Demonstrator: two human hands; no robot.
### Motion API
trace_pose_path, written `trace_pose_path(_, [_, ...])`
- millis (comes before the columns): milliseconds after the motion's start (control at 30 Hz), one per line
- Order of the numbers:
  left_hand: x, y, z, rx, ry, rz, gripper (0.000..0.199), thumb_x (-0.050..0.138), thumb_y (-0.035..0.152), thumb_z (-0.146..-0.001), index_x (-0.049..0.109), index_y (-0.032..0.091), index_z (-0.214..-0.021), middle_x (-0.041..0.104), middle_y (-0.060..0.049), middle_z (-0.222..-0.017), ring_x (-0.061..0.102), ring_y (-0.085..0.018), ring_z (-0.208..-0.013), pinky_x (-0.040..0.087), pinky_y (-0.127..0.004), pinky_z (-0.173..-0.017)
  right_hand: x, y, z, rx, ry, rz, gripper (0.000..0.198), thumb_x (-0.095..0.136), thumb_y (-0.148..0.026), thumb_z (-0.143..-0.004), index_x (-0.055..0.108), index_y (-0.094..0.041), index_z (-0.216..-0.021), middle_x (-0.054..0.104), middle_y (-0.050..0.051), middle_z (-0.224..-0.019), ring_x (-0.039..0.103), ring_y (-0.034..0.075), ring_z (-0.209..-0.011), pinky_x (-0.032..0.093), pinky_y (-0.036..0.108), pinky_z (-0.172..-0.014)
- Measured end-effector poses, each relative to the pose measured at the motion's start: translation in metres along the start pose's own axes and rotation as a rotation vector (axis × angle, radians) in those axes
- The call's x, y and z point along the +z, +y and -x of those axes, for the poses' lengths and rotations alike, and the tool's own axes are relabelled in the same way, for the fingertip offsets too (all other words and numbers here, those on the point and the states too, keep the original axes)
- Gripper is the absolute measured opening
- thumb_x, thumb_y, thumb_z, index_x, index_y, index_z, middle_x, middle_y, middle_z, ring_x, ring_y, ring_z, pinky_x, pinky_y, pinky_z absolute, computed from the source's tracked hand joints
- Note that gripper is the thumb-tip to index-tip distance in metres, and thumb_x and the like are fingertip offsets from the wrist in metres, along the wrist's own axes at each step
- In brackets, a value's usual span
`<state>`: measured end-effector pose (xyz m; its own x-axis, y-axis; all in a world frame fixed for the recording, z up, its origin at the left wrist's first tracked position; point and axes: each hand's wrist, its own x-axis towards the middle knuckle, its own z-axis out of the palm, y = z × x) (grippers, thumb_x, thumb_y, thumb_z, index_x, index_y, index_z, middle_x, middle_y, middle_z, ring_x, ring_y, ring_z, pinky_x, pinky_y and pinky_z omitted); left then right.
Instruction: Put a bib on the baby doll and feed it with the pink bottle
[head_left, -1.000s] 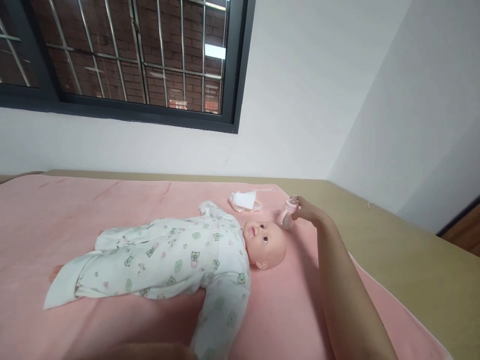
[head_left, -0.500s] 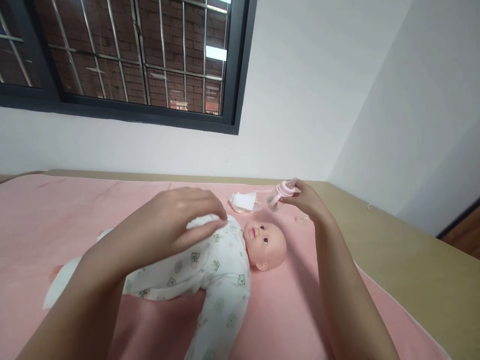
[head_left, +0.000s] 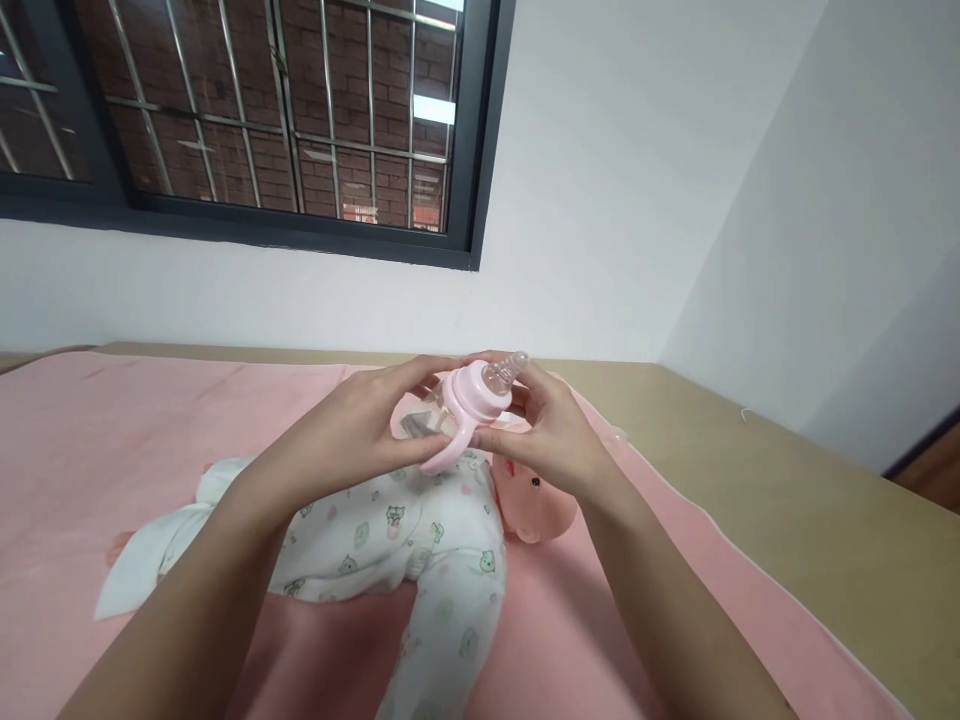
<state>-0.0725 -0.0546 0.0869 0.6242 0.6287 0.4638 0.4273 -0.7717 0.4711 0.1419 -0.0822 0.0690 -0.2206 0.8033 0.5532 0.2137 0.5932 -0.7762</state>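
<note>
A pink baby bottle (head_left: 471,405) with a clear teat and pink handles is held in the air above a baby doll. My left hand (head_left: 360,430) grips the bottle's clear body from the left. My right hand (head_left: 544,435) holds the pink collar and handle from the right. The doll (head_left: 390,530) lies on its back on a pink blanket (head_left: 97,430), dressed in a white printed sleepsuit. Its head (head_left: 551,505) is partly hidden behind my right hand.
The blanket covers an olive-tan mattress (head_left: 810,520) that runs to the white walls at the back and right. A dark-framed barred window (head_left: 247,120) sits above the bed. A small clear cap (head_left: 616,437) lies on the blanket beyond my right hand.
My right hand lifted the bottle off the blanket and carried it left over the doll. My left hand rose from the bottom edge and took hold of the bottle's body.
</note>
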Motion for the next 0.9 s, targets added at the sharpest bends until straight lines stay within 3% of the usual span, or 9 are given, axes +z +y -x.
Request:
trace_pose_path(200, [0.003, -0.007, -0.003, -0.004, -0.043, 0.086, 0.064, 0.073, 0.040, -0.082, 0.049, 0.033, -0.141, 0.058, -0.001, -0.140, 0.059, -0.027, -0.121, 0.051, -0.036, -0.096, 0.009, 0.004, -0.001, 0.032, -0.004, -0.032, 0.061, 0.087, -0.044, -0.066, 0.061, -0.028, -0.119, 0.066, 0.004, -0.119, 0.067, 0.024, -0.104, 0.054, 0.042, -0.096])
trace_pose_path(367, [0.002, -0.013, -0.005, -0.018, -0.035, 0.121, 0.062, 0.075, 0.040, -0.078, 0.054, 0.030, -0.135, 0.061, -0.004, -0.136, 0.059, -0.029, -0.119, 0.051, -0.040, -0.097, 0.004, 0.005, 0.002, 0.099, -0.078, -0.036, 0.072, 0.083, -0.045, -0.071, 0.050, -0.035, -0.134, 0.057, 0.004, -0.137, 0.064, 0.025, -0.113, 0.053, 0.045, -0.100])
trace_pose_path(500, [-0.006, -0.023, -0.007, -0.052, 0.023, 0.123, 0.061, 0.078, 0.042, -0.075, 0.058, 0.030, -0.131, 0.064, -0.002, -0.130, 0.062, -0.028, -0.113, 0.051, -0.036, -0.093, -0.008, 0.010, 0.000, 0.084, -0.027, 0.018, 0.061, 0.078, -0.042, -0.077, 0.051, -0.036, -0.131, 0.046, 0.004, -0.149, 0.062, 0.024, -0.118, 0.054, 0.042, -0.098])
trace_pose_path(633, [-0.010, -0.058, -0.010, -0.211, 0.176, 0.190, 0.067, 0.079, 0.049, -0.073, 0.055, 0.030, -0.133, 0.066, -0.002, -0.122, 0.064, -0.028, -0.108, 0.050, -0.034, -0.087, -0.024, 0.020, -0.006, 0.118, 0.113, 0.054, 0.047, 0.072, -0.038, -0.081, 0.055, -0.033, -0.125, 0.049, 0.005, -0.148, 0.064, 0.023, -0.115, 0.056, 0.040, -0.092])
trace_pose_path(733, [-0.006, -0.100, -0.010, -0.347, 0.303, 0.210, 0.068, 0.082, 0.051, -0.065, 0.058, 0.023, -0.122, 0.067, -0.006, -0.116, 0.065, -0.030, -0.103, 0.050, -0.034, -0.081, -0.034, 0.030, -0.010, 0.156, 0.218, 0.097, 0.039, 0.069, -0.038, -0.082, 0.058, -0.030, -0.119, 0.054, 0.005, -0.143, 0.066, 0.022, -0.110, 0.054, 0.040, -0.093])
trace_pose_path(833, [-0.002, -0.139, -0.007, -0.593, 0.429, 0.047, 0.062, 0.083, 0.046, -0.059, 0.055, 0.022, -0.109, 0.068, -0.007, -0.108, 0.065, -0.033, -0.099, 0.048, -0.035, -0.073, -0.041, 0.045, -0.014, 0.204, 0.282, 0.120, 0.036, 0.068, -0.038, -0.081, 0.061, -0.027, -0.115, 0.062, 0.005, -0.133, 0.066, 0.022, -0.108, 0.051, 0.041, -0.096])
trace_pose_path(900, [-0.001, -0.160, -0.003, -0.770, 0.426, -0.130, 0.053, 0.079, 0.044, -0.062, 0.053, 0.021, -0.102, 0.068, -0.009, -0.102, 0.065, -0.036, -0.096, 0.046, -0.036, -0.069, -0.047, 0.058, -0.017, 0.243, 0.294, 0.119, 0.035, 0.068, -0.037, -0.079, 0.063, -0.025, -0.112, 0.067, 0.006, -0.123, 0.067, 0.022, -0.106, 0.050, 0.042, -0.098])
